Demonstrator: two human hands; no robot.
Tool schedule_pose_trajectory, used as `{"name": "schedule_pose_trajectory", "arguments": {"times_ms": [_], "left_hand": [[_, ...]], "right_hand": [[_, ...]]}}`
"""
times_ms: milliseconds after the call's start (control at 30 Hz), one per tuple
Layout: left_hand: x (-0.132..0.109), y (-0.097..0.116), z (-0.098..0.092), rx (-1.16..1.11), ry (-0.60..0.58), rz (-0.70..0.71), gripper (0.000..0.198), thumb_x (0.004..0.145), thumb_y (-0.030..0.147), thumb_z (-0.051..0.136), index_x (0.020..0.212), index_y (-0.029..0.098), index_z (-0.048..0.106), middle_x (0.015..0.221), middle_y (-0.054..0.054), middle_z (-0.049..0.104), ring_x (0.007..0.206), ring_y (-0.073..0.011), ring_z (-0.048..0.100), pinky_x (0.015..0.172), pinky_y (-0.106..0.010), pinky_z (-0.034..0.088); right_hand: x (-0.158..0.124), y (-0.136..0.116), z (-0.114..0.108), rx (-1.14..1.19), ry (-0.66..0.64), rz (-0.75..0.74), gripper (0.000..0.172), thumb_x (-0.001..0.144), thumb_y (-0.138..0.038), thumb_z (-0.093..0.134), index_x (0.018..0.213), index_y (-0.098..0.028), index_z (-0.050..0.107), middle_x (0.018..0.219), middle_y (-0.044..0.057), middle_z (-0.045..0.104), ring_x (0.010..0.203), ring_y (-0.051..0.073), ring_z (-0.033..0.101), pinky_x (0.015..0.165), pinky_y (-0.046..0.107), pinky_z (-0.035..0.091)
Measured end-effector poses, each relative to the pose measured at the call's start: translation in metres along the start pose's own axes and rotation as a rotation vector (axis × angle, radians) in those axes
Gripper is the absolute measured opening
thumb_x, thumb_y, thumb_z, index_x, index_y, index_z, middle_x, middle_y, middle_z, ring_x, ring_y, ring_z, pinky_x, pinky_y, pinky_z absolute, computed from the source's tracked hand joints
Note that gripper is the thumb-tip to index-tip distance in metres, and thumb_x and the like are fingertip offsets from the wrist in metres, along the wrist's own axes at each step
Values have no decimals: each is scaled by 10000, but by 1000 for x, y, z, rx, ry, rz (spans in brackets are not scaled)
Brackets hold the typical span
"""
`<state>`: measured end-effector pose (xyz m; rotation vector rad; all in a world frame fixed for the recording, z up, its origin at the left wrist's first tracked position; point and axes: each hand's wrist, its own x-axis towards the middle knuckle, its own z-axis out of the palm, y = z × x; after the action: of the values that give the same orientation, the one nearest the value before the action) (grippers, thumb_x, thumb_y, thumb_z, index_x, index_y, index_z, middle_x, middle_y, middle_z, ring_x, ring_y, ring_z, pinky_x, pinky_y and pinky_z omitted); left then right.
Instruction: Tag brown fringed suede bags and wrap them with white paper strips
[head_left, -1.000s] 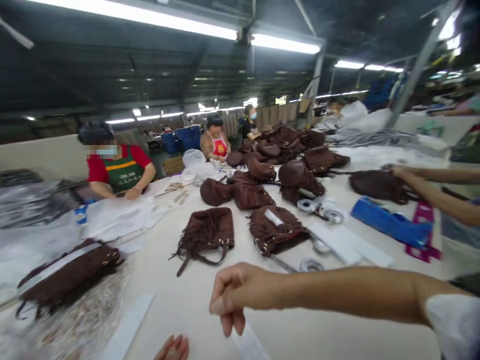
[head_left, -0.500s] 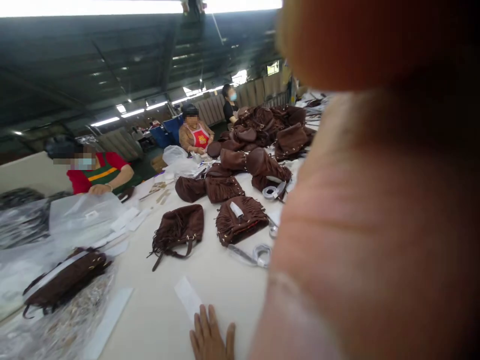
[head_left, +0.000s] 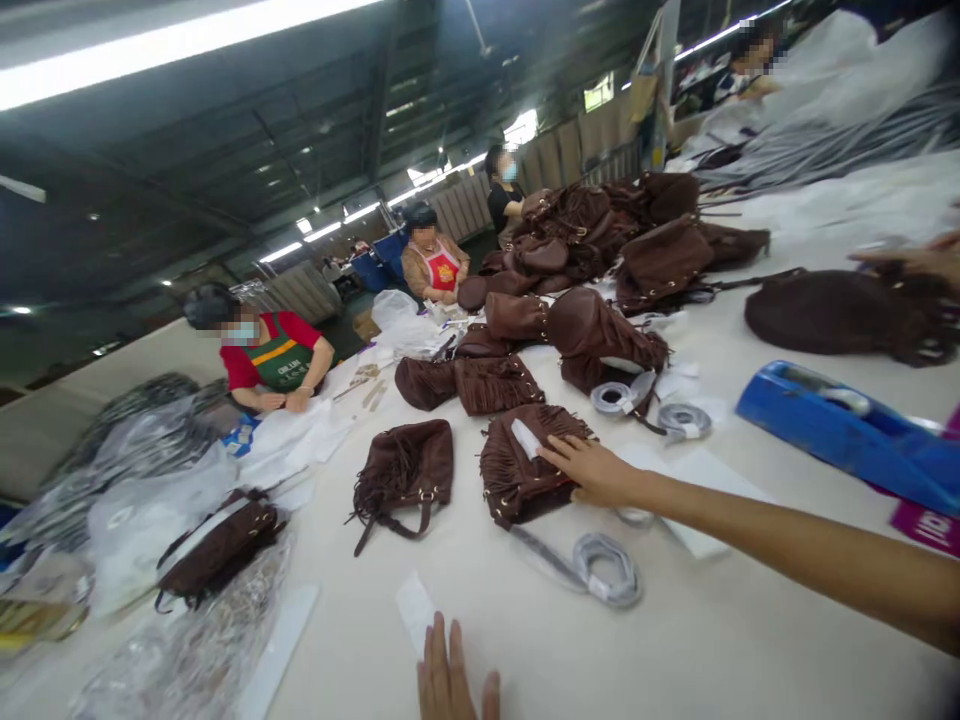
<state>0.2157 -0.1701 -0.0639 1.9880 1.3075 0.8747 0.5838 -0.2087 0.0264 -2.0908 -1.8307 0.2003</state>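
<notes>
My left hand (head_left: 448, 675) lies at the bottom of the view, fingers stretched out, beside a white paper strip (head_left: 415, 608) on the table. From the right, my right arm reaches across. My right hand (head_left: 589, 470) is over a brown fringed bag (head_left: 517, 480), fingers extended, fingertips at a white wrapped piece (head_left: 525, 438) on top of it; whether they press on it I cannot tell. A coiled strap in clear wrap (head_left: 606, 570) lies in front of that bag. Left of it rests another brown fringed bag (head_left: 405, 470) with its handle toward me.
Brown bags (head_left: 585, 235) are heaped at the back. A blue tape dispenser (head_left: 840, 430) stands at the right. At the left, a dark bag (head_left: 221, 545) lies by clear plastic bags (head_left: 187, 640). Co-workers, one in a green apron (head_left: 281, 350), are across the table; another person's hand shows far right.
My right hand has moved from close before the camera out to the fringed bag. The view has shifted, uncovering the right side of the table. My left hand stays by the paper strip.
</notes>
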Motion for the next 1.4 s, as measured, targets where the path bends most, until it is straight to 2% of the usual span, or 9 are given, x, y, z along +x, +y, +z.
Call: {"name": "schedule_pose_trajectory", "arguments": {"times_ms": [133,333,500,600,733,900,1100,1267,1400], "left_hand": [[43,27,-6,-296,-127,-41,507,768,449,696,1204,203,617,1475,-127,448,1438,-291,274,1211,-436,113],[85,76,16,-793,-220,-394,531,753,421,753,1215,201,613,1399,-120,530,1364,-274,400,1181,-414,185],[67,118,65,-1073,-390,-400,603,624,406,846,1128,133,660,1241,-161,642,1221,-311,541,1087,-428,347],[40,125,71,-1130,-452,-420,526,690,466,789,1055,102,684,1156,-170,675,1120,-300,603,1014,-439,409],[12,125,20,-1172,-475,-349,402,820,500,661,849,99,679,925,-140,713,938,-244,658,891,-367,474],[-15,123,-101,-1150,-515,-320,318,918,406,548,811,117,626,803,-91,675,690,-169,637,653,-279,509],[-37,120,-219,-1401,-391,-400,259,964,297,465,779,142,558,766,-5,584,397,-17,445,354,-126,382],[-42,122,-255,-1566,-202,-355,327,1016,232,269,858,112,528,852,-35,560,481,6,497,412,-72,419],[-29,117,-253,-1590,-209,-380,355,1025,244,228,867,111,517,847,-45,563,482,-6,500,397,-84,425]], "right_hand": [[28,27,17,-250,-8,-61,551,851,-54,486,1379,-210,494,1220,179,620,993,283,654,771,353,494],[66,-8,-53,-380,102,-80,382,955,-171,382,1312,-232,505,1135,111,643,845,224,658,668,285,421],[60,-56,-70,-417,130,-103,402,958,-174,357,1340,-235,467,1150,120,637,845,229,647,666,291,399],[51,-77,-77,-405,141,-95,370,955,-175,359,1308,-213,465,1077,110,671,814,231,650,644,285,375],[38,-92,-95,-372,142,-114,276,937,-209,410,1197,-189,500,916,78,707,748,219,646,607,269,325],[21,-115,-115,-271,56,-248,220,894,-303,507,1086,-233,590,869,52,700,772,217,632,617,261,317],[8,-165,-98,215,-436,-431,253,820,-379,612,998,-202,643,828,16,675,769,189,610,661,245,404],[12,-202,-51,697,-1031,-247,403,708,-443,734,973,-169,605,837,5,686,722,174,630,614,243,478],[9,-207,-46,777,-1087,-180,405,703,-425,756,977,-165,610,859,14,690,724,170,636,598,232,489]]}}
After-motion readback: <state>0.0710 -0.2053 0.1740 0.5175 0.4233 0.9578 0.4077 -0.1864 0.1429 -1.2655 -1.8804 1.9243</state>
